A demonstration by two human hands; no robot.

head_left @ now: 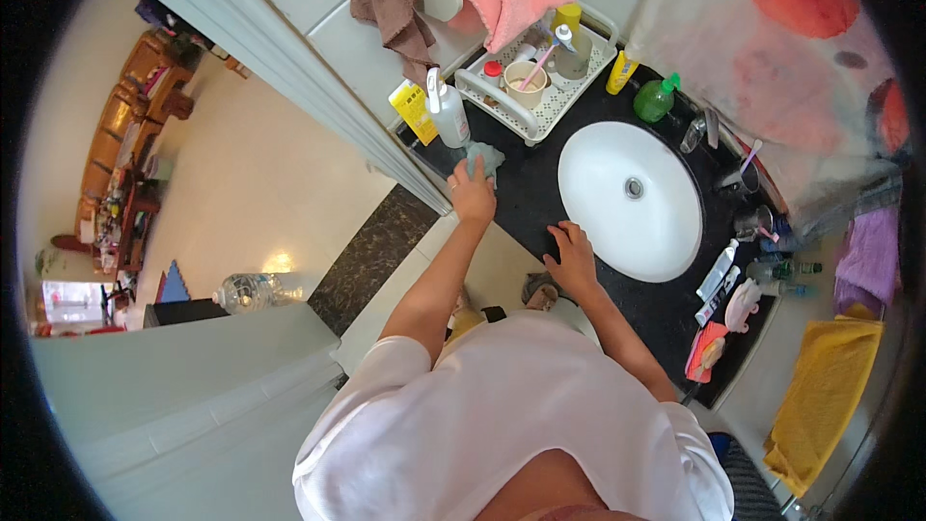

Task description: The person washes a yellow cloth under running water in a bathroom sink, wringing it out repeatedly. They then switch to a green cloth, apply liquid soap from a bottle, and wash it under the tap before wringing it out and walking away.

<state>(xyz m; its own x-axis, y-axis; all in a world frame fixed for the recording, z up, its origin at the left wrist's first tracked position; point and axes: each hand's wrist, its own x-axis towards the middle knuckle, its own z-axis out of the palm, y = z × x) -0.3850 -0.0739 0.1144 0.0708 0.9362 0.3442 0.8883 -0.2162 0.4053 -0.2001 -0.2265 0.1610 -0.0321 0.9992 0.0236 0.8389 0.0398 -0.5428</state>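
On the left end of the black countertop [522, 190], my left hand [471, 195] has its fingers on a crumpled grey-green cloth [485, 160]. Right behind that cloth stands a white spray bottle [449, 118], upright, with a yellow packet [414, 113] beside it. My right hand [573, 259] rests at the counter's front edge, left of the white oval sink [588, 198]. Its fingers are apart and it holds nothing.
A white perforated tray [549, 123] with a cup and bottles stands at the back. Near the faucet [694, 134] are a green pump bottle [656, 99] and a yellow tube [621, 72]. Toothpaste tubes [717, 270] lie right of the sink. A yellow towel [826, 400] hangs at right.
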